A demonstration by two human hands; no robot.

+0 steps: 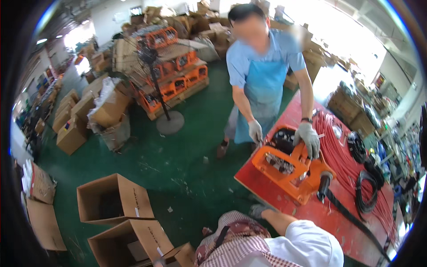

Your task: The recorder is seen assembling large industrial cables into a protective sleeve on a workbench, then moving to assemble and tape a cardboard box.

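Head view: my gloved right hand [259,210] sits beside the red table [267,192], finger spread unclear; my left is out of view. The orange frame [281,179] lies on the tabletop under a co-worker's hand [308,139]; a snagged black cable [354,219] could drag it askew.

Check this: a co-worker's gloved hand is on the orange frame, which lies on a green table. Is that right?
No: the table is red, not green, as the head view shows. The co-worker's gloved hand is indeed on the orange frame.
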